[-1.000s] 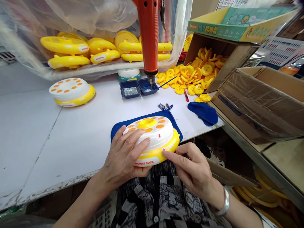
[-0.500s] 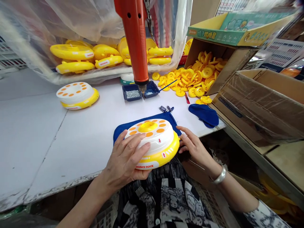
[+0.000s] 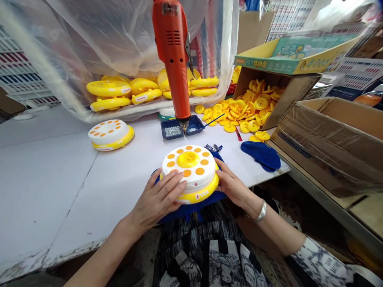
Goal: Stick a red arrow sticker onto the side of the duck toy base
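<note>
In front of me a round toy base [image 3: 206, 181], white above and yellow below, with orange dots, lies on a blue cloth [image 3: 196, 207]. A yellow disc [image 3: 188, 160] sits in the middle of its top. My left hand [image 3: 161, 197] grips the toy's left front side, fingers over the white rim. Against the right side presses my right hand [image 3: 233, 183], its fingers curled round the yellow edge and partly hidden. Just above the toy hangs a red electric screwdriver [image 3: 176, 67], which neither hand touches.
Blue trays [image 3: 172, 131] of small metal parts stand behind the toy. A similar toy [image 3: 110, 135] lies left. Yellow discs [image 3: 230, 109] spill from a cardboard box [image 3: 295, 91]. Batteries [image 3: 212, 148] and a blue cloth pad [image 3: 260, 155] lie right. Yellow parts [image 3: 109, 88] fill a plastic-lined container.
The toy has been set flatter on the blue cloth, a bit farther from me. My right hand has closed in on its right side. The view has tilted up slightly.
</note>
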Demonstrator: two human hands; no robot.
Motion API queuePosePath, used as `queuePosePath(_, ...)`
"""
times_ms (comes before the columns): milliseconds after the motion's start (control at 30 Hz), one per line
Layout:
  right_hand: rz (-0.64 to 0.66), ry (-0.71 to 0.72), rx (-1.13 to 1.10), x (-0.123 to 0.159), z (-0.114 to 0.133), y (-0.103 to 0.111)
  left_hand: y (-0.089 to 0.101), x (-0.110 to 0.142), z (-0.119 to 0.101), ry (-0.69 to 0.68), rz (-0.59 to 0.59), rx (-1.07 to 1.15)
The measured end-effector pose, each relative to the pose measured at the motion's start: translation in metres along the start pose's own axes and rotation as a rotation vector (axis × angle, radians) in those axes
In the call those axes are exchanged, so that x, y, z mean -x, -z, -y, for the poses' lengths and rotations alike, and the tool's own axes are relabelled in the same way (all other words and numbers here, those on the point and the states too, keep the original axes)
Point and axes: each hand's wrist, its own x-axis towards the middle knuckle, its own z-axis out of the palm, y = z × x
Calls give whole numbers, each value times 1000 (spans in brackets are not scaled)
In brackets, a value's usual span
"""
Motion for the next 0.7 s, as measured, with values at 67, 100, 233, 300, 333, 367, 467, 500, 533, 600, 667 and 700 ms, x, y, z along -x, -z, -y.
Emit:
queuePosePath(67,24,-10,18,-13,0,0,-9,8,7,29,22,-26)
queuePosePath(100,34,-17,33,-18,0,0,-14,13,8,44,30,-41)
queuePosePath(233,35,-11,188,-26,-5,5,-27,27,2,68,47,-71)
queuePosePath(300,41,12,296,-26,-8,8,-29,31,-5,71,54,-70)
queuePosePath(333,44,41,372,-26,-8,11,-28,32,-8,75,58,-66)
queuePosePath(367,46,81,452,-27,-9,13,-27,33,-10,80,66,-59)
queuePosePath(467,-2,232,678,-29,-7,22,-17,36,-14,125,96,-22)
queuePosePath(500,-32,272,714,-29,-6,25,-13,37,-14,155,94,-11)
queuePosePath(533,-61,307,732,-30,-4,27,-9,38,-14,194,83,-4)
queuePosePath(600,-95,381,762,-31,-1,30,-3,41,-12,284,39,8)
queuePosePath(667,-97,436,762,-32,2,29,-2,42,-10,375,-4,31)
queuePosePath(700,-93,456,756,-32,2,28,-2,41,-9,421,-20,47)
